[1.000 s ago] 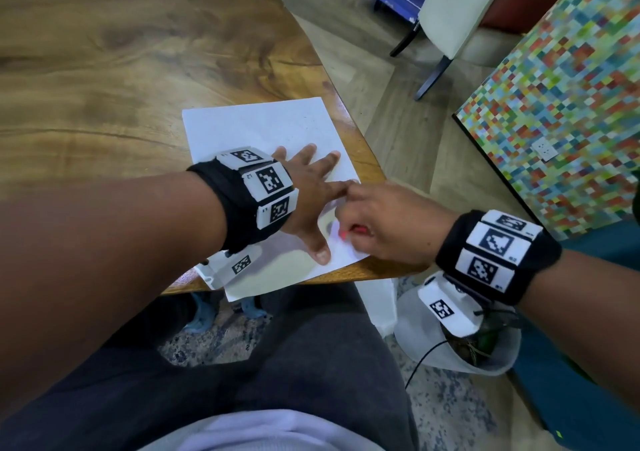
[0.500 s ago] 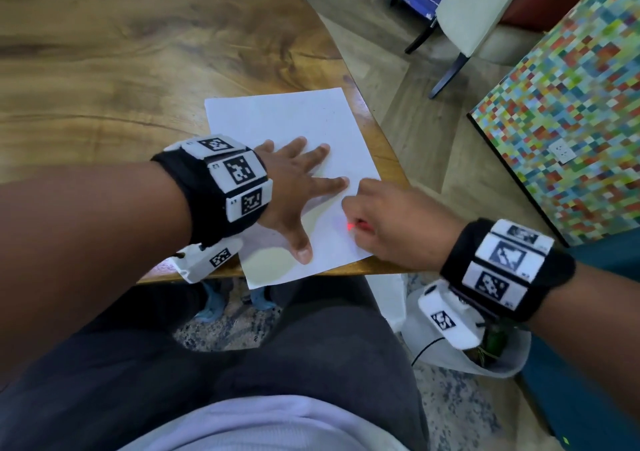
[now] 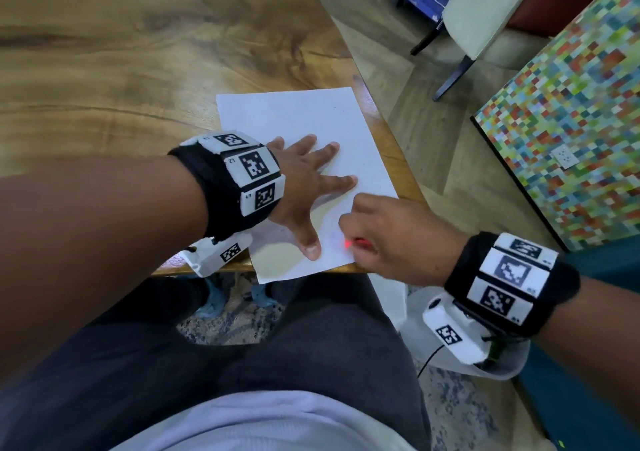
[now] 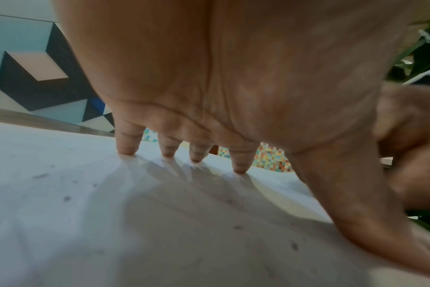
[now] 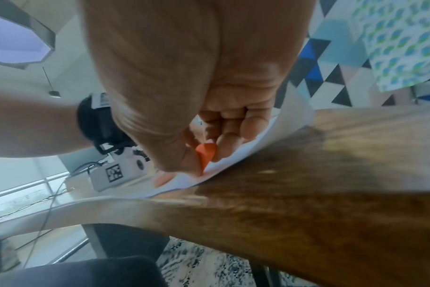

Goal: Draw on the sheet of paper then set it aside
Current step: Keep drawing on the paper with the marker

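- The sheet of paper (image 3: 304, 159) lies flat on the wooden bench (image 3: 121, 52), right at the near right corner, and its bottom edge hangs a little past the bench edge over the person's lap.
- The left hand (image 3: 301, 187) is spread flat on the sheet, fingers straight and fanned out, thumb pointing back toward the near edge. So that grip is released, just pressing the paper down.
- From the left wrist view you can see the four fingertips (image 4: 127, 150) planted on the white paper with their shadows running back under the palm.
- The right hand (image 3: 391, 236) is curled up tight just beside the left thumb, down by the near right corner of the sheet. Its grip is clamped around a red-orange pen (image 3: 356, 242).
- In the right wrist view the pen (image 5: 205, 156) looks like a short orange wedge pinched between thumb and fingers, with its tip touching the paper (image 5: 233, 161). I can't really tell whether it's a marker or a crayon.
- I can't make out any drawn marks on the sheet from the head view, apart from a few faint specks.
- Both wrists have black bands with white tag blocks (image 3: 256, 166).
- Off to the right there's a wall of little multicoloured tiles (image 3: 568, 132), and a pale chair (image 3: 485, 17) stands farther back on the floor.
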